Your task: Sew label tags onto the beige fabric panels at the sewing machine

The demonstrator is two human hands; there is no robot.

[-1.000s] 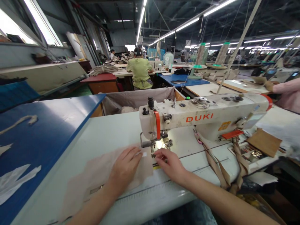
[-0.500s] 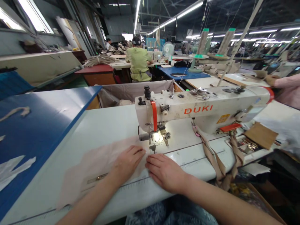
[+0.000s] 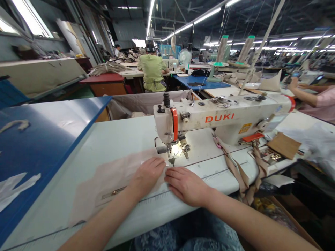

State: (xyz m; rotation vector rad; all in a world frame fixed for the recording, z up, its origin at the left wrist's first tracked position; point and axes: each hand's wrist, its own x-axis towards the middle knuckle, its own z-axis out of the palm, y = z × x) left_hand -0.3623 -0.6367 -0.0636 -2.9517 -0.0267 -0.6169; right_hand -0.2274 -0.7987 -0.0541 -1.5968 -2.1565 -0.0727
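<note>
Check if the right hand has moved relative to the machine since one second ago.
Yes. Against the fixed needle plate, the right hand has drawn back and slightly left, leaving a wider gap to the plate.

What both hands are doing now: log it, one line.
left hand: on pale fabric | right hand: at fabric's right edge, grip unclear | sewing machine: ahead of both hands

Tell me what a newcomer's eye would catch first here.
Probably the white sewing machine right of centre, lettered DUKI in red. Just below, left hand and right hand nearly meet at the right end of pale fabric. Upper middle, a person in green faces away.
</note>
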